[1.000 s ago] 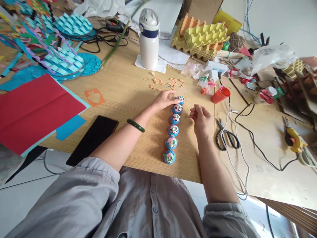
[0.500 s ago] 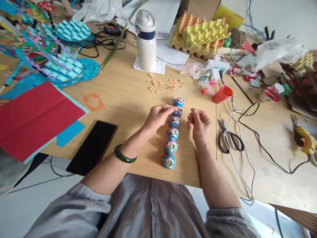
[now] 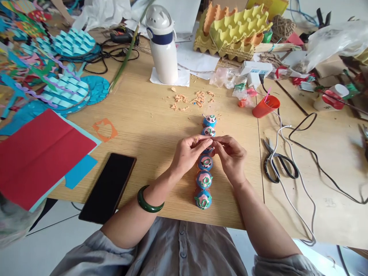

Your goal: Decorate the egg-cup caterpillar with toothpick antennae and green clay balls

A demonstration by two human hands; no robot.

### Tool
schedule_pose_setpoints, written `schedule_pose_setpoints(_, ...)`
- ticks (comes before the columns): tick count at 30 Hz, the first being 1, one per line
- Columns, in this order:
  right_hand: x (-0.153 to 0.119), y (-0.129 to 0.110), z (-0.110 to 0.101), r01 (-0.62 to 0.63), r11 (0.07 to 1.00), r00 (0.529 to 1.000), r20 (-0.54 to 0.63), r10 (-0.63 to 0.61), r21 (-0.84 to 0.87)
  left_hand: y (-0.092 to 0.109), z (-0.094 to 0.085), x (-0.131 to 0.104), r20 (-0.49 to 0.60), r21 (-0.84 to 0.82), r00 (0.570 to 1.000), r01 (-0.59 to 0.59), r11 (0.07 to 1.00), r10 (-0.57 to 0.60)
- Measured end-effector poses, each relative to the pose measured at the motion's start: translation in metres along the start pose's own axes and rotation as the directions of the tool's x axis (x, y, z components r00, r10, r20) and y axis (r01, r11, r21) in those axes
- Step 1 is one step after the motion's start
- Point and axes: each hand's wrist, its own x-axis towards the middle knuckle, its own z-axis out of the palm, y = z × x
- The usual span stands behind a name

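Note:
A row of several small blue domes [image 3: 204,180], decorated with pink patches, green rings and dark bits, runs away from me across the wooden table. Over the third dome from the far end, my left hand [image 3: 189,154] and my right hand [image 3: 232,158] meet at the fingertips. Both are pinched closed, and whatever is between the fingers is too small to make out. They partly cover that dome, while the far dome [image 3: 209,120] and the near ones stay visible. A dark green bangle [image 3: 150,199] circles my left wrist.
Left lie a black phone [image 3: 108,188] and red paper [image 3: 47,153]. Black-handled scissors [image 3: 280,163], loose cables and a red cup [image 3: 266,106] are at right. Beyond the domes are orange shavings [image 3: 198,99], a white bottle [image 3: 163,57] and egg trays [image 3: 241,30].
My left hand has left the second dome and come nearer to me. My right hand has moved left, so their fingertips now meet. The camera view has shifted slightly.

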Motion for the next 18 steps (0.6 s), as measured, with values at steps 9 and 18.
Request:
schedule_pose_setpoints(9,-0.0011,0.0,0.0004,-0.062,0.998,0.998,-0.019,0.062,0.016,0.0067,-0.0033,-0.0016,-0.056,0.165,0.997,-0.036,0.986,0.046)
schedule_pose_setpoints(18,-0.0031,0.0001,0.0004,-0.021,0.999,1.0,-0.014,0.02,-0.048,0.0058,-0.0032,-0.003,-0.041,0.223,0.995,-0.085,0.971,0.096)
